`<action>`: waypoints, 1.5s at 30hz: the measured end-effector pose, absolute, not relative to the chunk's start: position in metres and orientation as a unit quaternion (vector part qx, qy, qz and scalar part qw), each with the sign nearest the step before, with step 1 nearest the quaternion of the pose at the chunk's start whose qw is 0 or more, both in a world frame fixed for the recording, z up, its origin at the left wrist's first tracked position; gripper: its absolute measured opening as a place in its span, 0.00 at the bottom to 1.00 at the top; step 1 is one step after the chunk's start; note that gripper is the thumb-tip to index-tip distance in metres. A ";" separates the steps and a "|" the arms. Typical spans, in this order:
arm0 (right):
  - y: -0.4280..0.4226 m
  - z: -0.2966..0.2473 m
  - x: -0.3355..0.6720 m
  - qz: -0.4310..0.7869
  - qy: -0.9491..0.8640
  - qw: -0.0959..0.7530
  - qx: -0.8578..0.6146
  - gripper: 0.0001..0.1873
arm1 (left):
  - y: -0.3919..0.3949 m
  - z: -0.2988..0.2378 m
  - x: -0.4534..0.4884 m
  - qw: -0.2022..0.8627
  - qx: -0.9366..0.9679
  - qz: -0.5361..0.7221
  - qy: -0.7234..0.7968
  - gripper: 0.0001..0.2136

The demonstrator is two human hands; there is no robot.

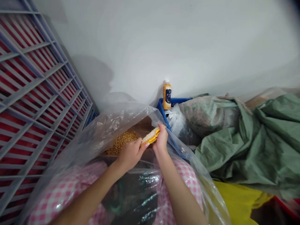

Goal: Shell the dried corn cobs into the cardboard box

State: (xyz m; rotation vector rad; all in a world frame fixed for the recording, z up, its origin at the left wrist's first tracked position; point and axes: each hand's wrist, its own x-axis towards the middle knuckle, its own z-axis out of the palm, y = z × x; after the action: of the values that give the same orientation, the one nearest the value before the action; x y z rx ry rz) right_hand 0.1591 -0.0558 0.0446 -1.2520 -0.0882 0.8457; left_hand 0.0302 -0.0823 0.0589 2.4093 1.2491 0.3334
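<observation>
A partly shelled corn cob (150,136), yellow kernels on one side and bare pale core on the other, is gripped at both ends. My left hand (129,153) closes on its near end and my right hand (161,139) wraps its far end. Both hands hover over a clear plastic bag (93,137) spread across my lap. A pile of loose corn kernels (122,141) lies inside the bag just beyond my left hand.
A grey lattice crate (35,93) with red behind it leans at left. A yellow bottle (167,94) stands on a blue crate (164,109) by the white wall. Green woven sacks (253,140) pile up at right, above a yellow sheet (236,200).
</observation>
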 end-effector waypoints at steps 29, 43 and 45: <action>-0.058 0.036 0.145 0.339 -0.100 0.715 -0.603 0.11 | -0.060 0.052 0.029 0.277 0.788 0.184 0.519 0.21; -0.065 0.037 0.136 0.348 -0.204 0.677 -0.615 0.22 | -0.058 0.049 0.032 0.269 0.791 0.174 0.521 0.22; -0.065 0.040 0.138 0.374 -0.202 0.668 -0.611 0.22 | -0.056 0.051 0.029 0.299 0.775 0.232 0.506 0.19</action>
State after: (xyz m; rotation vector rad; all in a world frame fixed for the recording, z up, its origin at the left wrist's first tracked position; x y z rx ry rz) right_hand 0.1380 -0.0651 0.0405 -1.3787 -0.4547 0.8444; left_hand 0.0288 -0.0562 0.0515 2.0569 1.3441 0.6170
